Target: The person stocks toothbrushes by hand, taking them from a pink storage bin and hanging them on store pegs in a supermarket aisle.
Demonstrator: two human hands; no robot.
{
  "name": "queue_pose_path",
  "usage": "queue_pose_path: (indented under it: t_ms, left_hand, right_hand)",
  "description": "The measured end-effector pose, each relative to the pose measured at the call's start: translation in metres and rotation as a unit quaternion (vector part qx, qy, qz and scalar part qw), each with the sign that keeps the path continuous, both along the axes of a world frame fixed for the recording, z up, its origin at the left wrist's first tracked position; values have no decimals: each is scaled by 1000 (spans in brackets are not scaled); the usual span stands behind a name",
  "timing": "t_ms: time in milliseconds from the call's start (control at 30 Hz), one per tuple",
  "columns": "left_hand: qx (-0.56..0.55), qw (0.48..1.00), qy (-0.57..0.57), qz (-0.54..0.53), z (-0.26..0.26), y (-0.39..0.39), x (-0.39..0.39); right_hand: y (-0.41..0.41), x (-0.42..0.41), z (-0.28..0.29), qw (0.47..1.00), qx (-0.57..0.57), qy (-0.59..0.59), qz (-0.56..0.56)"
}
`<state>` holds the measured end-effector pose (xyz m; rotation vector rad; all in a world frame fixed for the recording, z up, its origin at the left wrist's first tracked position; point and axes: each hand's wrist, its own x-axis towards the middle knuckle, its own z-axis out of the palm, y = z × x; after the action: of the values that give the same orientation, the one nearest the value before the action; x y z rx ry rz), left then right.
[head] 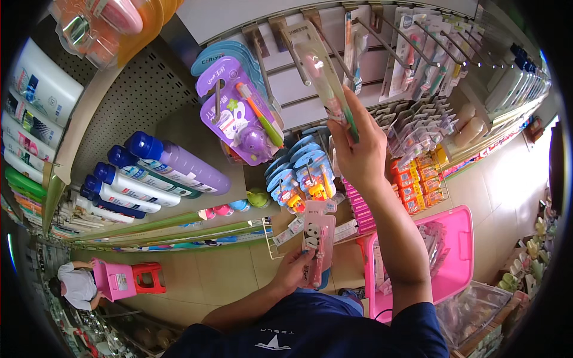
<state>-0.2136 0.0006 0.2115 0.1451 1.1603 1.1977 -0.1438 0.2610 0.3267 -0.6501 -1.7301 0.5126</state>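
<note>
My right hand is raised to the display hooks and grips the lower end of a packaged toothbrush with a green edge. The upper end of this pack lies among the metal hooks; whether it hangs on one I cannot tell. Close to my body, my left hand holds a pink toothbrush pack with a panda picture. A blue card shows behind that pack. Left of the raised pack hang purple children's toothbrush cards. Below them are blue toothbrush cards with yellow toys.
A pink plastic bin with clear packs inside stands at my right. Blue-capped bottles line the left shelf. More toothbrush packs hang at upper right, above orange boxes. At far left a person holds a pink bin beside a red stool.
</note>
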Motion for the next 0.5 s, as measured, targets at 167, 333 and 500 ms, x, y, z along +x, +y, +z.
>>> queue_pose_path:
  t_ms: [167, 333, 500]
  left_hand:
    - [23, 999, -25, -6, -8, -4, -5]
    - [-8, 1000, -18, -17, -5, -3, -8]
    - [-35, 999, 23, -10, -5, -2, -9]
  right_hand:
    - [17, -13, 6, 995, -67, -43, 60]
    - [37, -39, -15, 990, -86, 50, 96]
    - [39, -60, -11, 994, -88, -1, 57]
